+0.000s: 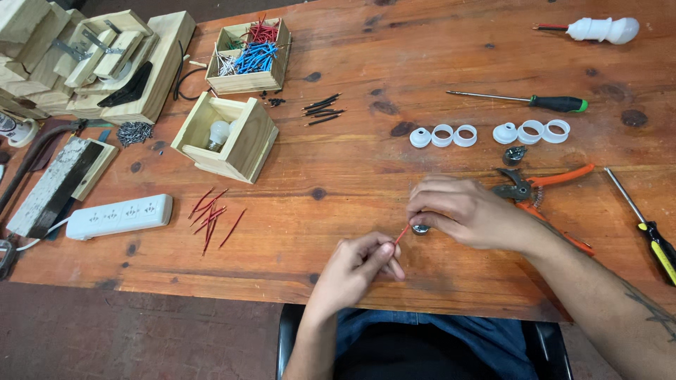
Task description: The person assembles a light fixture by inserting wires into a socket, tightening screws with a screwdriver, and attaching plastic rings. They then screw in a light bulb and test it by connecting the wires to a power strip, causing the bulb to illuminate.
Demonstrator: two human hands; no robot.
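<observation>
Worn orange-brown planks with dark knots make up the surface (pixel 394 42), its near edge running just in front of the person's lap. The left hand (pixel 355 267) pinches a thin red wire (pixel 402 234) between thumb and fingertips; the wire's long axis slants up and to the right, its far end meeting a small round metal part (pixel 420 229). The right hand (pixel 468 211) curls over that part, fingers clenched on it, low above the wood near the front edge.

Just beyond the right wrist lie orange-handled pliers (pixel 542 186), and past them two rows of white plastic rings (pixel 493 134) (smooth, round, some domed). A green-handled screwdriver (pixel 535 103) lies crosswise farther back; a yellow-and-black one (pixel 651 236) sits at the right edge. Loose red wires (pixel 211 214) fan out to the left beside a white power strip (pixel 120 217). A small pine box (pixel 243 144) cradles a light bulb (pixel 219 132). Bare wood between the red wires and the hands leaves open room.
</observation>
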